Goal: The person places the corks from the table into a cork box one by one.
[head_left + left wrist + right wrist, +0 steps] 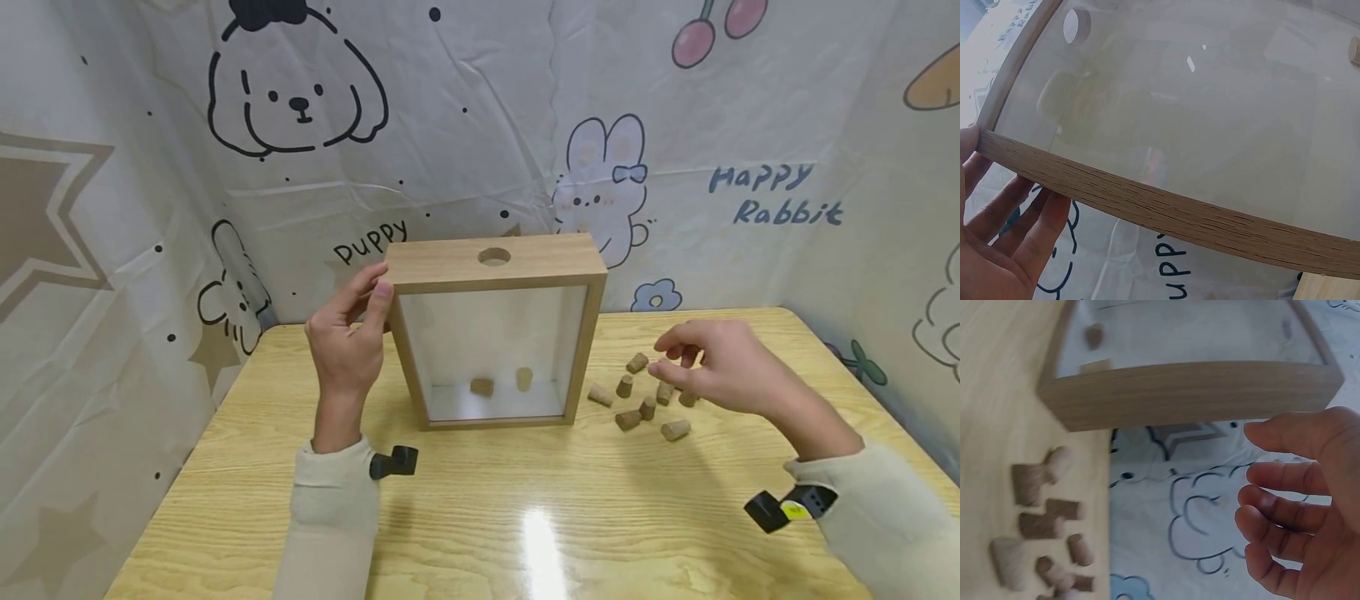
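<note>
Well, the wooden box (555,260) stands upright on the table (465,508), its round hole (494,257) in the top face, and two corks (482,387) sit inside it behind the clear front. At its upper left corner the left hand (347,346) has its grip pinching the frame. Just right of the box, loose corks (628,419) lie scattered; above them hovers the right hand (723,362), grip spread, fingers gently bent. Beyond hangs a cloth (472,158) printed with cartoon animals

Right fingers (1288,477) loosely curved, midair
</note>
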{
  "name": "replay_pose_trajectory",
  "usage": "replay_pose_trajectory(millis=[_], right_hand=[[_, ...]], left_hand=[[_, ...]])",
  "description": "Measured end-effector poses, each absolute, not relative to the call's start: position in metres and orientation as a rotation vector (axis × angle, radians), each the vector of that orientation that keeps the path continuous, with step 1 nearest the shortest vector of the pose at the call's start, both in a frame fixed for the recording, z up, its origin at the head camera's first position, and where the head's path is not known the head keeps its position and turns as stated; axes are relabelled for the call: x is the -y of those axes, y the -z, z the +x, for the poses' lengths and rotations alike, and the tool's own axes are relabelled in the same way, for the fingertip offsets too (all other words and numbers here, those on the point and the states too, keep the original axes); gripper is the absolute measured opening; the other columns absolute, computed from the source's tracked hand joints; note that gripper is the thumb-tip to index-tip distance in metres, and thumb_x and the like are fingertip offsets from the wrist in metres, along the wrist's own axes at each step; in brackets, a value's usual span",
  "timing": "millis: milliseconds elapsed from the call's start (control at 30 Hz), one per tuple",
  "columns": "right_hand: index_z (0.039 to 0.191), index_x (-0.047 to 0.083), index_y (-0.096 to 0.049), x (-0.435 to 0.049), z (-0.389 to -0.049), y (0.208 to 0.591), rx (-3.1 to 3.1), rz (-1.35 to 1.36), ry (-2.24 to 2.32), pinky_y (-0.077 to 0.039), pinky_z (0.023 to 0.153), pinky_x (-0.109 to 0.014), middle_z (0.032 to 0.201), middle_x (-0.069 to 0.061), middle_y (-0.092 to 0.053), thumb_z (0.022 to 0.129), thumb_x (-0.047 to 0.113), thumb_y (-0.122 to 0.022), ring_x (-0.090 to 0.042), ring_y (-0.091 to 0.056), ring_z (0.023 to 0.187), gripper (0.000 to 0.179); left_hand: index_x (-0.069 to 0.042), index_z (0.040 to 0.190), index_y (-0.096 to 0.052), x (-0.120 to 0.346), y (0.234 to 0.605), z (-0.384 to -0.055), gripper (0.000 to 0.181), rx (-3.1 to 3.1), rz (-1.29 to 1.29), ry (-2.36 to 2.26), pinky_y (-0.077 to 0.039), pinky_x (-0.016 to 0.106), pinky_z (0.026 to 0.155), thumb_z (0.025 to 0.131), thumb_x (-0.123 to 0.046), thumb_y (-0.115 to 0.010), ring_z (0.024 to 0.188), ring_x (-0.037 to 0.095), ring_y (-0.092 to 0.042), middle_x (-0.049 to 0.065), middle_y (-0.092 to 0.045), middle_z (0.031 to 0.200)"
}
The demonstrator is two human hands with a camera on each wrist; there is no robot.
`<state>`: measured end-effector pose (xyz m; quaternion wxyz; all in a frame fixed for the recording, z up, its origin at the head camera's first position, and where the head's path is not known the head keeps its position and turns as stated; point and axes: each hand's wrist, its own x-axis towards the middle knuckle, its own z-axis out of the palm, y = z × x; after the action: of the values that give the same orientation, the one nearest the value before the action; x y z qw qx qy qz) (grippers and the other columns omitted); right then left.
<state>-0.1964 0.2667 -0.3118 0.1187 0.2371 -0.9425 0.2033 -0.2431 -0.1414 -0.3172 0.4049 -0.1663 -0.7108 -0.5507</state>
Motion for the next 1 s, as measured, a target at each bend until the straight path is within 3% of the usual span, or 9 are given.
replay_pose_trajectory(millis=[233, 633, 1000], right_hand=[[0.095, 0.009, -0.075, -0.276, -0.194, 0.333, 2.849, 0.681, -0.585, -0.045, 0.056, -0.029, 0.077, 0.009, -0.059, 0.086, 0.018, -0.079, -0.008, -0.053, 0.068, 0.013], [0.096, 0.003, -0.074, -0.289, -0.195, 0.358, 2.930, 0.678, -0.603, -0.040, 0.054, -0.028, 0.071, 0.009, -0.054, 0.084, 0.014, -0.079, -0.008, -0.045, 0.061, 0.016], [0.094, 0.004, -0.074, -0.300, -0.201, 0.377, 2.970, 0.774, -0.565, -0.044, 0.057, -0.030, 0.074, 0.010, -0.055, 0.082, 0.010, -0.080, -0.007, -0.047, 0.064, 0.014]], left_hand=[[-0.003, 0.117, -0.074, 0.141, 0.319, -0.244, 0.023, 1.791, -0.420, 1.393, -0.057, 0.024, 0.059, 0.094, -0.003, -0.069, 0.087, 0.008, -0.069, 0.012, -0.073, 0.103], [-0.003, 0.116, -0.074, 0.141, 0.319, -0.243, 0.023, 1.786, -0.422, 1.398, -0.057, 0.022, 0.059, 0.094, -0.004, -0.069, 0.087, 0.007, -0.069, 0.012, -0.073, 0.103], [-0.003, 0.117, -0.074, 0.140, 0.318, -0.243, 0.023, 1.787, -0.419, 1.391, -0.057, 0.024, 0.059, 0.095, -0.004, -0.069, 0.088, 0.008, -0.069, 0.012, -0.073, 0.103]])
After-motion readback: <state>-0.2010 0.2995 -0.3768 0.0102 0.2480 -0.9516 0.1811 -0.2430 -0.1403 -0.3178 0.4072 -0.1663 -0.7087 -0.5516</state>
